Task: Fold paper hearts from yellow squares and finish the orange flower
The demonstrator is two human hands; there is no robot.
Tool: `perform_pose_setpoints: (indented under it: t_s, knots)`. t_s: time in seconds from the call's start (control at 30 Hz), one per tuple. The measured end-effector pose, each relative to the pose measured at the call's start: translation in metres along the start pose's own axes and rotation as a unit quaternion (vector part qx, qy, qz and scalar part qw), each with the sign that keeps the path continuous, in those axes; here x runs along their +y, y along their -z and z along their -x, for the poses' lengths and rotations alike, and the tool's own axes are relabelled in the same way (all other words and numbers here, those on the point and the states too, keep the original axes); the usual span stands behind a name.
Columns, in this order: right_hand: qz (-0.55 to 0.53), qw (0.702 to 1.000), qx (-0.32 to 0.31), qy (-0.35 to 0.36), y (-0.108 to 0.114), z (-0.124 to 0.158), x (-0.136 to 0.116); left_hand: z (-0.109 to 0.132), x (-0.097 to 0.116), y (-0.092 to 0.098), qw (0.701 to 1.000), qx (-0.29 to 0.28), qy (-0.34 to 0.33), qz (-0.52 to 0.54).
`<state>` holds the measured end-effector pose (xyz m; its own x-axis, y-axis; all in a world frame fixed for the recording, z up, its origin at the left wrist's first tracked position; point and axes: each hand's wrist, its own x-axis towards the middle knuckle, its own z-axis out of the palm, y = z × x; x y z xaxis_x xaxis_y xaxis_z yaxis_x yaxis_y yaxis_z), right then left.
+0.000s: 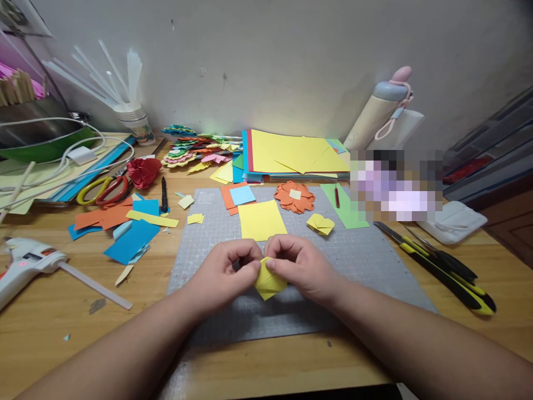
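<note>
A small folded piece of yellow paper (270, 284) is pinched between my two hands, above a grey cutting mat (353, 289). My left hand (227, 266) grips its left top edge with thumb and fingers. On the other side, my right hand (302, 266) presses its thumb onto the paper's upper part; the fingers behind are partly hidden. Just beyond my hands lies a flat yellow paper square (262, 219). A folded yellow paper petal (320, 224) rests to the right of it, and an orange paper flower (295, 196) with a pale square centre sits behind.
Left of the mat are paper scraps (133, 239), a black pen (164, 193), scissors (104, 189) and a glue gun (33, 264). A yellow-black utility knife (449, 272) lies right. Stacked coloured paper (291, 150) and a leaning bottle (375, 111) stand by the wall.
</note>
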<state>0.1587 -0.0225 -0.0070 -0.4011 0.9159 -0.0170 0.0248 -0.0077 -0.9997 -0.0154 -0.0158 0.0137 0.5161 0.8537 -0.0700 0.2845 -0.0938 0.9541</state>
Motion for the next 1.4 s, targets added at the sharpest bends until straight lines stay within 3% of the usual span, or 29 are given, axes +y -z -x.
perform_pose_setpoints:
  t_s: [0.2, 0.7, 0.9, 1.07, 1.2, 1.33, 1.4]
  knots:
    - [0.118, 0.992, 0.008, 0.045, -0.001, 0.002, -0.004, 0.001, 0.001, 0.000, 0.999, 0.000, -0.010, -0.049]
    - [0.136, 0.989, 0.005, 0.065, -0.006, 0.004, -0.006, 0.003, 0.001, 0.000, 0.993, -0.016, -0.028, -0.110]
    - [0.093, 0.992, 0.052, 0.064, -0.005, 0.005, -0.003, 0.003, 0.000, 0.005, 0.992, -0.003, -0.023, -0.127]
    - [-0.021, 0.984, 0.148, 0.098, 0.010, -0.002, -0.002, -0.001, -0.002, 0.010, 0.992, 0.046, 0.002, -0.115]
    - [0.008, 0.991, 0.111, 0.076, 0.009, -0.002, -0.001, -0.002, -0.003, 0.010, 0.996, 0.077, -0.007, -0.036]
    - [0.113, 0.989, 0.077, 0.058, 0.002, 0.001, -0.002, 0.000, -0.002, 0.004, 1.000, 0.011, -0.010, -0.024]
    - [0.121, 0.987, 0.079, 0.071, 0.001, 0.002, -0.001, -0.001, -0.002, 0.001, 0.999, 0.014, -0.002, -0.029]
